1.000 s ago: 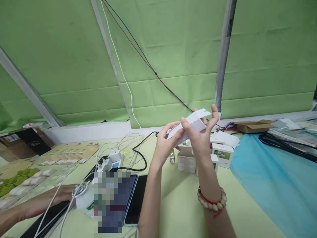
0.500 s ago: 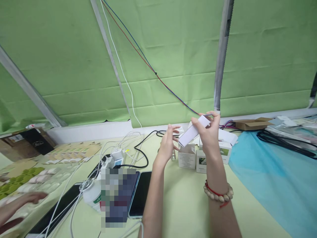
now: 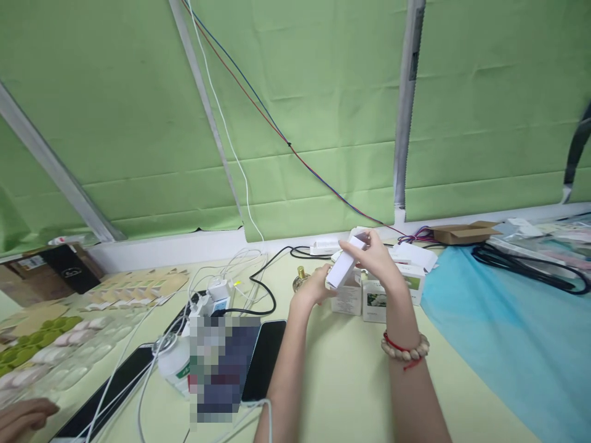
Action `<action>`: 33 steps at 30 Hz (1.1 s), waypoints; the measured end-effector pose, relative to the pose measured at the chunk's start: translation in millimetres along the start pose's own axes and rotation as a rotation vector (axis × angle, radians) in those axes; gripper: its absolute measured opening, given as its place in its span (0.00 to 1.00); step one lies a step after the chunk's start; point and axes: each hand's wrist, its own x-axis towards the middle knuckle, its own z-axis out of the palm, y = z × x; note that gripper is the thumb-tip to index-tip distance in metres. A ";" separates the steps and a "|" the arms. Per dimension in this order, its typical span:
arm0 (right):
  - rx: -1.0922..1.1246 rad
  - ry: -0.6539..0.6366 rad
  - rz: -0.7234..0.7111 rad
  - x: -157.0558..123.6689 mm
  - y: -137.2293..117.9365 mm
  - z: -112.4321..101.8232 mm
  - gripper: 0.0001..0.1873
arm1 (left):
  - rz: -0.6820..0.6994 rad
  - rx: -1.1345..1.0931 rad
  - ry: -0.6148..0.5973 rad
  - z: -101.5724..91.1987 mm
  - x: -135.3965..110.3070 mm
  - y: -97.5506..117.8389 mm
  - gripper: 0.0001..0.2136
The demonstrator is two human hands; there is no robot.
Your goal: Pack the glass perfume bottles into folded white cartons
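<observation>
My right hand [image 3: 376,258] is closed on the upper end of a slim white box [image 3: 344,264], thumb on its near side, and the box tilts down to the left. At the lower end my left hand [image 3: 315,288] closes around it, with some fingers hidden behind the box. Just behind the left hand stands a small item with a gold top [image 3: 301,274], mostly covered. Below the held box are a white printed carton [image 3: 347,301] and another carton with a flower picture [image 3: 373,303].
A dark phone [image 3: 264,363] lies left of my left forearm. White cables, plugs [image 3: 217,295] and a white jar [image 3: 174,363] crowd the left. Another person's hand [image 3: 28,415] rests at the lower left. Blue sheeting [image 3: 489,326], a black cable coil [image 3: 526,267] and an open brown box [image 3: 466,232] lie right.
My left hand has gone from spread fingers to a grip at the box's lower end. My right hand and the box have moved down and left. The other person's hand has drawn back.
</observation>
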 end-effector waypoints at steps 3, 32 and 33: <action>0.003 -0.039 0.013 4.0 4.9 4.0 0.29 | 0.129 -0.074 0.072 6.7 -2.6 -0.5 0.19; -0.248 0.219 0.013 16.5 24.1 3.3 0.27 | 0.050 -0.073 -0.156 -12.7 -0.4 -3.7 0.22; -0.250 0.230 0.008 17.0 25.6 3.3 0.27 | 0.053 -0.064 -0.155 -14.2 -1.3 -2.7 0.21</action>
